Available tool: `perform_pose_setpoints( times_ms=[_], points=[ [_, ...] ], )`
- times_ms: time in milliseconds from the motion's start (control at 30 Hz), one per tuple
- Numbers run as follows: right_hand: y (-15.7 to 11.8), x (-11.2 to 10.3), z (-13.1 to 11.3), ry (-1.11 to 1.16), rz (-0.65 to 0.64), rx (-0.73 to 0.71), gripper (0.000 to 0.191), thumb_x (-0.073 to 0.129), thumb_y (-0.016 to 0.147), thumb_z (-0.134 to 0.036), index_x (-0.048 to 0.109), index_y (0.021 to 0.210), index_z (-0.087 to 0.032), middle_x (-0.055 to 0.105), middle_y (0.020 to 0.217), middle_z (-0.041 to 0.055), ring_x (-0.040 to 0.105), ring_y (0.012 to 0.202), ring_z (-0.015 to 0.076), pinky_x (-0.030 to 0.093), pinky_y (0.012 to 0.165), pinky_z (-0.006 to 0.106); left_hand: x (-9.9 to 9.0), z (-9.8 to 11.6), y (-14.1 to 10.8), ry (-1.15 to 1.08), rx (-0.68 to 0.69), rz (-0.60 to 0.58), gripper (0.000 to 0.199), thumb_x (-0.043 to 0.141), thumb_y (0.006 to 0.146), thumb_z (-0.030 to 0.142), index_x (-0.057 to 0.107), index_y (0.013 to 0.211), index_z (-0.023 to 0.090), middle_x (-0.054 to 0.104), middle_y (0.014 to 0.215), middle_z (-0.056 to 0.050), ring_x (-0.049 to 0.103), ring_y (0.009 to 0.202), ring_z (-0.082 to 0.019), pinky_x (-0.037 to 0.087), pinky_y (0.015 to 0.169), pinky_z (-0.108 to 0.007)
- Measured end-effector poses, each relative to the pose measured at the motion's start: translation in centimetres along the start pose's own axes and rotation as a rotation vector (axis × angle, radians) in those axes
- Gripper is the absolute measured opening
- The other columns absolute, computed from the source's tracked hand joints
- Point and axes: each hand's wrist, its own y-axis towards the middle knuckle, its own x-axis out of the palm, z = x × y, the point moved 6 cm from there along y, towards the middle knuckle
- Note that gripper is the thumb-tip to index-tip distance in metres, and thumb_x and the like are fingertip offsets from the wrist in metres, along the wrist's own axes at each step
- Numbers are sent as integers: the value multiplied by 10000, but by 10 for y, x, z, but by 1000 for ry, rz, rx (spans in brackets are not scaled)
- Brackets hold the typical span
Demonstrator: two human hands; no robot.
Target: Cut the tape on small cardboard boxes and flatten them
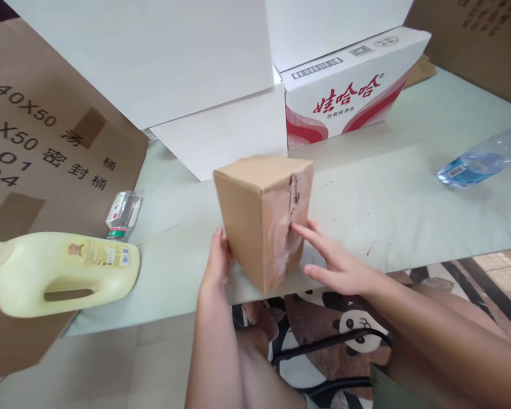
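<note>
A small brown cardboard box (242, 221) stands near the front edge of the pale green table (170, 199), one corner turned towards me. Clear tape with torn, wrinkled patches covers its right face. My left hand (216, 258) rests against the box's left side, its fingertips partly hidden behind it. On the other side, my right hand (334, 261) has its fingers spread, with the index fingertip at the taped face. The right thumb sticks out below, off the box.
A yellow jug (63, 267) and a small clear bottle (123, 213) lie at left before a large printed carton (59, 130). White boxes (221, 130) and a red-and-white carton (344, 96) stand behind. A clear plastic bottle (481, 159) lies at right.
</note>
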Motion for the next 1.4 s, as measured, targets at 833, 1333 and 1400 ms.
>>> perform_pose_setpoints(
  times_ms=[833, 1333, 1400],
  points=[
    [6, -10, 12, 167, 2, 132, 448, 384, 1013, -532, 605, 1316, -287, 628, 1379, 73, 582, 1286, 272, 451, 1106, 487, 0, 28, -4, -117, 498, 21, 513, 642, 744, 657, 685, 939, 185, 695, 927, -59, 629, 857, -201, 497, 758, -293],
    [13, -9, 42, -865, -47, 511, 466, 363, 996, -419, 649, 1274, -177, 586, 1443, 120, 411, 1427, 344, 352, 1117, 525, -10, 22, 0, -94, 451, 21, 495, 632, 741, 649, 698, 913, 189, 679, 887, -52, 605, 809, -198, 499, 732, -307],
    [14, -15, 38, -888, -14, 535, 399, 395, 979, -412, 712, 1039, -177, 697, 1232, 126, 524, 1303, 335, 393, 1050, 495, -11, 22, 0, -93, 450, 18, 491, 632, 747, 645, 700, 923, 192, 678, 896, -50, 602, 818, -196, 499, 747, -305]
  ],
)
